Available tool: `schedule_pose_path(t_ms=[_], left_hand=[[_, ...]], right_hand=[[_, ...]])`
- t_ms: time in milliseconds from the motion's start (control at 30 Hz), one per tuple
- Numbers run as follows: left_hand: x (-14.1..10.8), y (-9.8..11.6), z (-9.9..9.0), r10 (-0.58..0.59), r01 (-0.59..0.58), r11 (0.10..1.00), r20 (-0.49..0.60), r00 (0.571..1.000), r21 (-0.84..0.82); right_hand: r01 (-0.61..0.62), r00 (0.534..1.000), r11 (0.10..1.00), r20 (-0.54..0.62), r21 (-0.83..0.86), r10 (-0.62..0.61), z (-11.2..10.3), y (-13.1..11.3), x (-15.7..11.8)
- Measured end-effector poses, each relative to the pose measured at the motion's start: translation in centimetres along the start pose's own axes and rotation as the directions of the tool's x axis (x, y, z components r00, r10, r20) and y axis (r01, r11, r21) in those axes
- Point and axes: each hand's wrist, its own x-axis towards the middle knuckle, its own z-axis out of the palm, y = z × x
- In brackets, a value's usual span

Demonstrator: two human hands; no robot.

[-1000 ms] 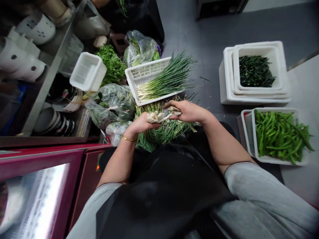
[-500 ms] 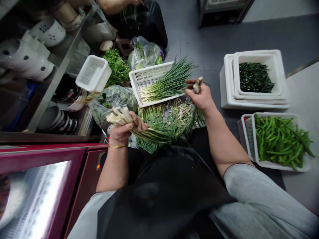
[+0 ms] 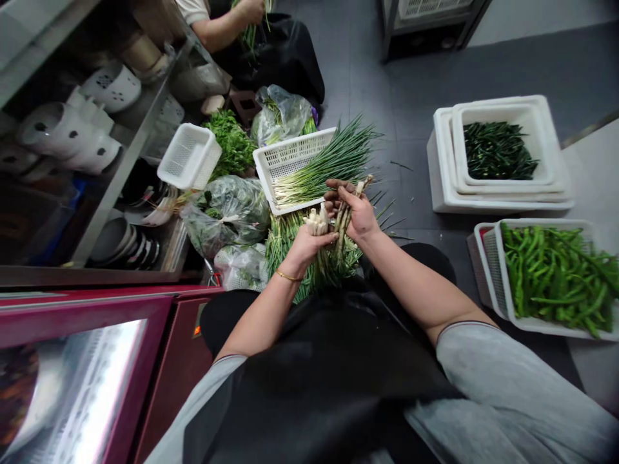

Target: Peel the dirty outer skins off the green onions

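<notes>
My left hand (image 3: 309,245) is wrapped round a bundle of scallions, whose white ends (image 3: 318,220) point up past the thumb. Close on its right, my right hand (image 3: 355,209) holds a few brownish, unpeeled stalks (image 3: 342,225) between thumb and fingers. Soil darkens the fingertips of my right hand. Just beyond both hands, a white slotted basket (image 3: 264,171) holds scallions (image 3: 333,158) with long green tops over its right edge. More loose scallions (image 3: 280,241) lie below that basket, partly hidden by my hands.
Plastic bags of greens (image 3: 227,212), leafy greens (image 3: 235,142) and a small white basket (image 3: 186,154) are at the left, beside shelves (image 3: 130,148). At the right stand a box of dark green peppers (image 3: 500,151) and a basket of light green peppers (image 3: 556,274). Another person's arm (image 3: 225,29) is at the top.
My left hand has moved right with its bundle, and my right hand has come left and down with its stalks. They are now side by side. The other person's arm shows more.
</notes>
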Motion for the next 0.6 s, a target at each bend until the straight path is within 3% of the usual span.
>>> schedule_pose_path(t_ms=[167,300,367,467,533,600], left_hand=[[0.7,0.3,-2.5,-0.025,0.031,0.999,-0.138,0.990,0.043],[1.0,1.4,-4.9,0.005,-0.006,1.000,-0.232,0.973,-0.006],[0.9,2.2,-5.8,0.010,-0.025,0.998,-0.248,0.969,-0.055],[0.7,3.0,-6.5,0.038,-0.063,0.993,-0.226,0.973,-0.105],[0.6,3.2,-6.6,0.062,-0.090,0.989,-0.219,0.974,-0.120],[0.4,3.2,-6.7,0.075,-0.104,0.987,-0.223,0.972,-0.119]], right_hand=[[0.039,0.999,0.991,-0.009,-0.130,-0.040,-1.9,-0.5,1.1],[0.084,0.987,0.893,-0.083,-0.443,-0.134,-3.0,-1.4,1.4],[0.114,0.992,0.759,0.037,-0.641,-0.118,-2.7,-1.0,1.0],[0.217,0.955,0.523,0.290,-0.824,0.061,-1.5,0.8,0.0],[0.277,0.914,0.445,0.376,-0.852,0.152,-0.7,2.3,-0.5],[0.289,0.900,0.433,0.397,-0.854,0.181,-0.4,3.3,-0.7]])
